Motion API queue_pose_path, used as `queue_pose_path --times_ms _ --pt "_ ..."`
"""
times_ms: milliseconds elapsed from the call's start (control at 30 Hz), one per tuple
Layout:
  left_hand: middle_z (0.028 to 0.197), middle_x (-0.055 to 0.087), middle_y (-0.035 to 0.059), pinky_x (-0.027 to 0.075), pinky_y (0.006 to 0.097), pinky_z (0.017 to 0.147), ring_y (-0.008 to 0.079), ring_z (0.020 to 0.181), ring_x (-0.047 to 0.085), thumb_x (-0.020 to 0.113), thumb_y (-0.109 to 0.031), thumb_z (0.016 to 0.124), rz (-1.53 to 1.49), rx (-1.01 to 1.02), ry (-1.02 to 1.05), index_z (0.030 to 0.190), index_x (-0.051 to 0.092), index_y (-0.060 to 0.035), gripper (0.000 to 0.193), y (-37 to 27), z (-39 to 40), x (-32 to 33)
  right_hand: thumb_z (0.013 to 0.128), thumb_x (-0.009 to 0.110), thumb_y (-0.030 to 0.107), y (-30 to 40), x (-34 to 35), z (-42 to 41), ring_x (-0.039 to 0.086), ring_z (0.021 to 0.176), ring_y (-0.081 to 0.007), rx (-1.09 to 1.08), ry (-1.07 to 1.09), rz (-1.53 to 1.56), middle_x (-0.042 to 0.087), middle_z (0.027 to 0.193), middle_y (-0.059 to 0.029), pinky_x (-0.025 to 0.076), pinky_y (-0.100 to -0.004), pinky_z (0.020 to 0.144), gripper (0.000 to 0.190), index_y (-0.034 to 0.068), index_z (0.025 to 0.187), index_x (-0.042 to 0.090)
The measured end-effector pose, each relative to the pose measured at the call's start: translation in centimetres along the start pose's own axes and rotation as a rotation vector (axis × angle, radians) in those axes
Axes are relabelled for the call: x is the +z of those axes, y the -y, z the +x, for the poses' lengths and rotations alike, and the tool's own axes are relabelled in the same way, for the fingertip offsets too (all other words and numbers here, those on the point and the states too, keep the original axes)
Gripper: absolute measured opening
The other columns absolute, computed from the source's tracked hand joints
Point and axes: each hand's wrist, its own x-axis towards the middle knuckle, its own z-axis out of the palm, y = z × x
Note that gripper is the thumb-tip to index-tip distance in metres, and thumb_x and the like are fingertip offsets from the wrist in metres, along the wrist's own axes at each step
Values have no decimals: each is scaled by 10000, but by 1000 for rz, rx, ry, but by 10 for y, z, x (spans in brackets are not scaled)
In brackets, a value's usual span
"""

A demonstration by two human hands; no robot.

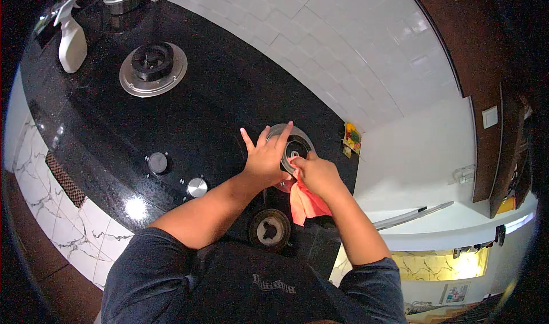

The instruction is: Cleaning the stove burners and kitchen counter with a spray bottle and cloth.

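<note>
A burner with a round metal drip plate point(305, 136) sits on the black hob, partly covered by both hands. My left hand point(266, 156) lies over the plate's left side, fingers spread, the thumb near its lower edge. In my right hand point(319, 174) is a pink-orange cloth point(306, 201), pressed against the plate's right side and hanging down from the fist. Something small and reddish shows beneath the hands. Closer to my body lies a round dark burner piece with a pale centre point(269, 230). Two knobs, one dark point(157, 163) and one silvery point(197, 187), are to the left.
Another burner with a metal plate point(171, 81) stands at the upper left. Beyond it are a white spray bottle point(73, 45) and a lidded steel pot point(124, 4). A tiled wall point(300, 36) borders the back, with yellow and red flowers point(352, 138) at the corner.
</note>
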Motion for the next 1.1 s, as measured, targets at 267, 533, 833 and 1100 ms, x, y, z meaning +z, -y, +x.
queue_pose_path --times_ms 267,533,833,1100 --pt "1236 511 123 -33 752 964 392 1290 329 843 -303 509 8 -27 47 1463 77 -156 1232 1 1 1 793 535 173 6 -23 16 641 834 -334 -62 187 -368 592 954 -177 510 -443 698 245 192 996 671" --pt "1229 507 142 -44 758 954 391 1280 341 793 -302 579 67 8 -85 1463 97 -149 1136 8 4 20 843 491 258 10 -14 29 631 845 -353 14 76 72 655 918 -170 495 -460 748 247 112 939 665" --pt "1226 510 126 -36 756 958 385 1280 346 813 -278 549 10 -6 14 1465 85 -152 1177 1 -1 1 848 505 229 -20 -11 1 630 841 -319 -34 109 -82 627 924 -150 497 -438 722 245 227 1039 659" --pt "1218 515 128 -30 754 961 387 1277 351 821 -253 527 3 -24 8 1463 105 -149 1183 0 0 -1 784 580 247 -41 -65 23 613 864 -303 -15 74 -382 584 949 -114 493 -395 696 221 243 972 695"
